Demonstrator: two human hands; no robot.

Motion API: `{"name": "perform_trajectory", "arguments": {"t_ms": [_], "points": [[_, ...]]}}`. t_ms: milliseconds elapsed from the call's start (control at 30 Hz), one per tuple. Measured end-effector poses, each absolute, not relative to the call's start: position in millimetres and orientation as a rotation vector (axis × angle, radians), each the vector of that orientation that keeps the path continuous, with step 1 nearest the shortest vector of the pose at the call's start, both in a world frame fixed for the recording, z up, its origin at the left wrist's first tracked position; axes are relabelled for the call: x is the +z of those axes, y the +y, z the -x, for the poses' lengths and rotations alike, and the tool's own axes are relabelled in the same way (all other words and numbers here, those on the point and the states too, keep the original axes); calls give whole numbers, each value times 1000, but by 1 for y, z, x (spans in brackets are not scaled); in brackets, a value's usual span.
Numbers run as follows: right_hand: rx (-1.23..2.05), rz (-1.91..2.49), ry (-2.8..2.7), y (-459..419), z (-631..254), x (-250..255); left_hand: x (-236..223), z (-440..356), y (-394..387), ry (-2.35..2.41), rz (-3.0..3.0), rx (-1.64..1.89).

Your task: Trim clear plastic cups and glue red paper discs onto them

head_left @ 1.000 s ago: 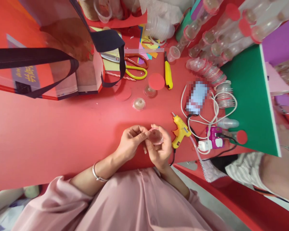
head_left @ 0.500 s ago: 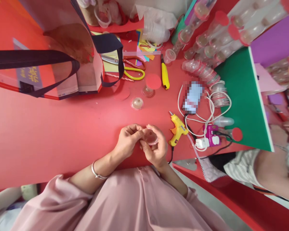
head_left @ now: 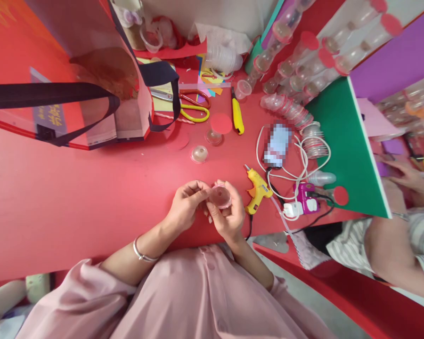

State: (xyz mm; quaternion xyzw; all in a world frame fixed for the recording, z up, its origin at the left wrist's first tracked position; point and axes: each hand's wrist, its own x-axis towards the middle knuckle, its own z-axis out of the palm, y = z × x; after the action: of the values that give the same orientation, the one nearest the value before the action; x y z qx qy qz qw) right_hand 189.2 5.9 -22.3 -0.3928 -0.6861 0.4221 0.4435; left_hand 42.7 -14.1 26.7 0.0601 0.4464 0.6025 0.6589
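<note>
Close to the table's front edge, my right hand (head_left: 231,219) is closed around a small clear plastic dome lid (head_left: 220,197) with a pinkish rim. Its round hollow faces up toward me, and a small dark spot shows inside. My left hand (head_left: 187,205) pinches the lid's left rim between thumb and fingers; its fingertips are partly hidden. Just beyond lies another clear dome lid (head_left: 199,154) on the table. Behind that one stands a clear cup (head_left: 213,137) with a red paper disc (head_left: 221,124) on it. To the right lies a yellow glue gun (head_left: 258,190).
A large red bag (head_left: 102,127) stands at the left. Scissors (head_left: 194,113) and a yellow cutter (head_left: 237,115) lie at the back. A phone (head_left: 278,145), cables and a purple power adapter (head_left: 306,197) sit right, before a green board (head_left: 353,155). A co-worker's arm (head_left: 388,245) is beyond.
The dome lid has turned slightly so more of its hollow faces me, with both hands still on it. My view has shifted a little to the right. The co-worker's hand has come into view.
</note>
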Motion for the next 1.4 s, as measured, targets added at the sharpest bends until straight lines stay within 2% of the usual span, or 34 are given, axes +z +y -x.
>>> {"name": "perform_trajectory", "arguments": {"t_ms": [333,733,1000,1400], "points": [[1029,981,-1731,7,-190,-21,14,-45,-14,1205,-297,1462],[1081,960,-1640,2,-187,-19,14,-32,-19,1459,-508,1371],[959,971,-1687,6,-188,-27,23,-29,-17,1135,-304,1223],[825,981,-1781,8,-190,-26,21,-32,-17,1060,-180,1237]]}}
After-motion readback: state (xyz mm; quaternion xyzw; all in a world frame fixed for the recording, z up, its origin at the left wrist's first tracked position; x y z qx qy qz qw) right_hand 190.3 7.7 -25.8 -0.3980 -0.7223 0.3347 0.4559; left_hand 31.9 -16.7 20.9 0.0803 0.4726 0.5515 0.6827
